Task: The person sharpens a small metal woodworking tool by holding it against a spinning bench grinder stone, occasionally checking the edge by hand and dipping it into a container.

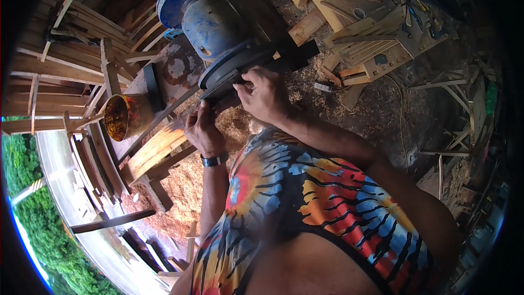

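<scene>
A blue bench grinder [214, 28] stands ahead of me, with a dark round wheel [232, 64] on its near side. Along the wheel's near edge lies a dark, narrow flat metal strip [220, 87], maybe a blade; its exact kind is hard to make out. My left hand [204, 131], with a dark band on the wrist, pinches the strip's left end between thumb and fingers. Toward its other end, my right hand [263, 94] is closed with bent fingers on the strip. Whether the strip touches the wheel cannot be told.
An orange-stained bucket [129, 116] sits left of the grinder, beside stacked boards [52, 90]. Wood shavings [172, 196] cover the ground below. At the right are a wooden stand [376, 60] with tools, a small white power strip [323, 87] and a thin cable [403, 110].
</scene>
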The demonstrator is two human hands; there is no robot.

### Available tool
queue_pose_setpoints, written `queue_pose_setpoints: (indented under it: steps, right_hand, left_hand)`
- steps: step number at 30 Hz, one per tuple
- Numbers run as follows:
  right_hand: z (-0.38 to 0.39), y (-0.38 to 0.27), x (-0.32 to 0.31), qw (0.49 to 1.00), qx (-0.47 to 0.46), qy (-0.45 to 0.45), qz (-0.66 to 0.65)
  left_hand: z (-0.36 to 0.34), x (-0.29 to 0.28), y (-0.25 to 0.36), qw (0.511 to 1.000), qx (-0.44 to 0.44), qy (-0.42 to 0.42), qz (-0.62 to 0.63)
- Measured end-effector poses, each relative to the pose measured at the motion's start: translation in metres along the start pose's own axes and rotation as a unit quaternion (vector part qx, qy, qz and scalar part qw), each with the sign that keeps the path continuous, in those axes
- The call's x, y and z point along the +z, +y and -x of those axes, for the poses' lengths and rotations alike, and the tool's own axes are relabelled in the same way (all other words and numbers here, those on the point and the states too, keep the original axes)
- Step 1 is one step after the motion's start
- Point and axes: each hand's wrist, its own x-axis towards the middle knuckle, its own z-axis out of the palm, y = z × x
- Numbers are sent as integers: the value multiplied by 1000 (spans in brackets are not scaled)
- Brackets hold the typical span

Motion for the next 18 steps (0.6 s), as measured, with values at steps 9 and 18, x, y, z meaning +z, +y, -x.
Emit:
queue_pose_setpoints:
  steps: [9, 18]
  right_hand:
    - [-3, -4, -2, 1000, -23, 0, 12]
    - [-7, 5, -18, 999, 30, 12, -12]
  left_hand:
    - [0, -2, -2, 1000, 5, 1, 9]
    - [5, 17, -3, 1000, 7, 6, -26]
